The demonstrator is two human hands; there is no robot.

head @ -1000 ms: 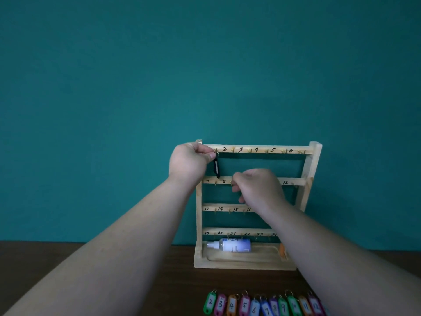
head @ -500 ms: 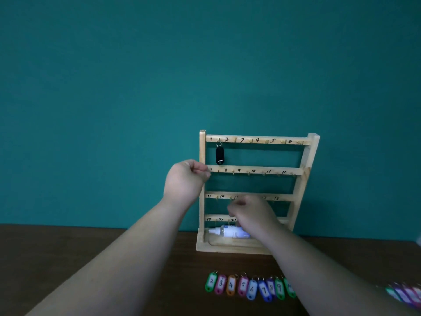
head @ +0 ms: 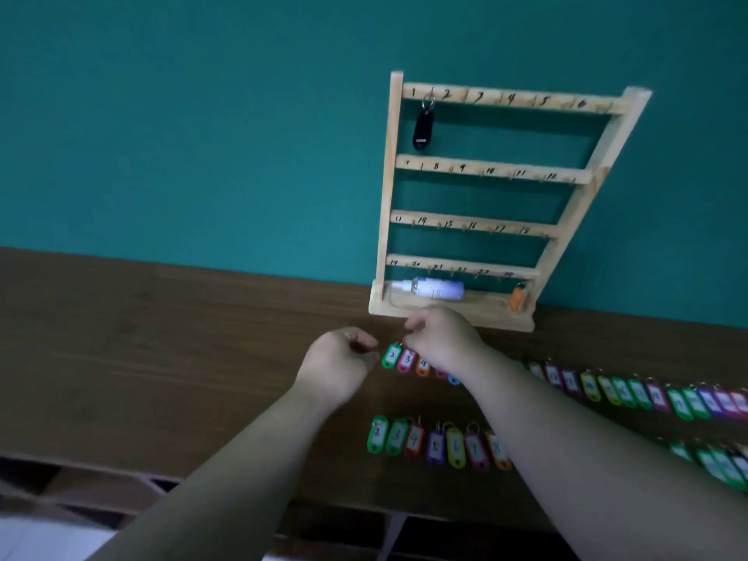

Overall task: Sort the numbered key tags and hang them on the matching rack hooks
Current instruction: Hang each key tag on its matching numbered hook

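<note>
A wooden key rack (head: 566,176) with numbered hooks leans against the teal wall. A black tag (head: 423,129) hangs from its top bar between the numbers 1 and 2. An orange tag (head: 516,297) hangs at the lowest bar's right end. Two rows of coloured numbered tags lie on the brown table (head: 162,358). My right hand (head: 443,338) is at the left end of the far row, fingertips pinching the ring of the green tag 2 (head: 392,355). My left hand (head: 336,368) hovers just left of that tag, fingers curled, holding nothing.
A small white bottle (head: 437,288) lies in the rack's base tray. The near row of tags (head: 435,443) begins with two green ones close to the table's front edge. Both rows run off to the right. Dark shelving shows below the table edge.
Both hands have dropped from the rack to the table. The black tag stays hanging on the top bar. My view has tilted down, showing both tag rows.
</note>
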